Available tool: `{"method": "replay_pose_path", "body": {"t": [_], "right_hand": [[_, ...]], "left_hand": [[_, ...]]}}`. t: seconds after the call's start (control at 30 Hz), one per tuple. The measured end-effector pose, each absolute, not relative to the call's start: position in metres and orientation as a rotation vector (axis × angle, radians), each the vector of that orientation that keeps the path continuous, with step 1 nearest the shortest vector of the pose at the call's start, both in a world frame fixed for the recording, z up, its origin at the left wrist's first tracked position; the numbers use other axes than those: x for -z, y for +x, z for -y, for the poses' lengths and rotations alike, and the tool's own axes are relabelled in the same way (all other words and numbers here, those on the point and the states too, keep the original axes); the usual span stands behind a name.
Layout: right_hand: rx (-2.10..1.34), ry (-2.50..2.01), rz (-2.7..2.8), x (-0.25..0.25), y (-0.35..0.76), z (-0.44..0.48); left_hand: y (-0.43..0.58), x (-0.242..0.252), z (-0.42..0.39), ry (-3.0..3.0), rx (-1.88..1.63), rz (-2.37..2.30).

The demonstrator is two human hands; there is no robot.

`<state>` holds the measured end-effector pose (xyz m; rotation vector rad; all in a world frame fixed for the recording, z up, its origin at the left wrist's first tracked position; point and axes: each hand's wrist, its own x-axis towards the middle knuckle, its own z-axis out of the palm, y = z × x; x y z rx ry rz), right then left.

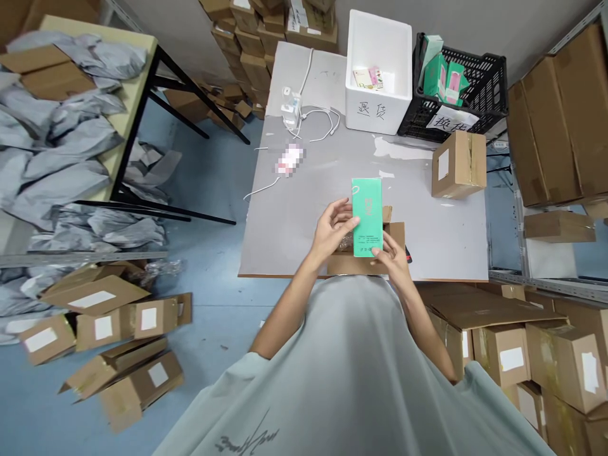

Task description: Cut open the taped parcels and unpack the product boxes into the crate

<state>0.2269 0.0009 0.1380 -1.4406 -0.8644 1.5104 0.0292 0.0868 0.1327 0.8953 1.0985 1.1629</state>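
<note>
Gripping one green box (367, 212), upper side printed, a left hand (330, 231) closed at its left edge with thumb across the face, a right hand (393, 258) clasping its lower right corner; box held above an open carton (356, 265), flaps spread, at the near edge of a grey worktable (304, 221); worktable surface scuffed, pale torn patches showing, wood-coloured front edge; at its left, a pixelated item (289, 159), unidentifiable, with a white cable; at its right, one taped carton (449, 171) with blank label; cartons (510, 345) stacked below the worktable's right end; blue floor (213, 266) to the left, bearing opened, labelled cartons; beyond, a cream-topped table (135, 57) on black legs, heaped with grey parcels (61, 152); along the worktable's far side, a white power strip (291, 107), a white bin (399, 114) with handwritten characters and small cards inside, and a black crate (484, 98) holding green packages (434, 76); farthest, a carton stack (256, 69) against the wall.
</note>
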Motion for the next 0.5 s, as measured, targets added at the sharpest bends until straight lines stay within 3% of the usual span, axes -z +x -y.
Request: {"method": "replay_pose_path", "body": {"t": [0.17,0.5], "right_hand": [[-1.912,-1.153,0.626,-0.136,0.239,0.004],[-1.951,-1.194,0.669,-0.134,0.231,0.007]], "left_hand": [[0.017,-0.128,-0.088,0.628,-0.952,-0.838],[0.021,-0.135,-0.083,0.624,-0.898,-0.893]]}}
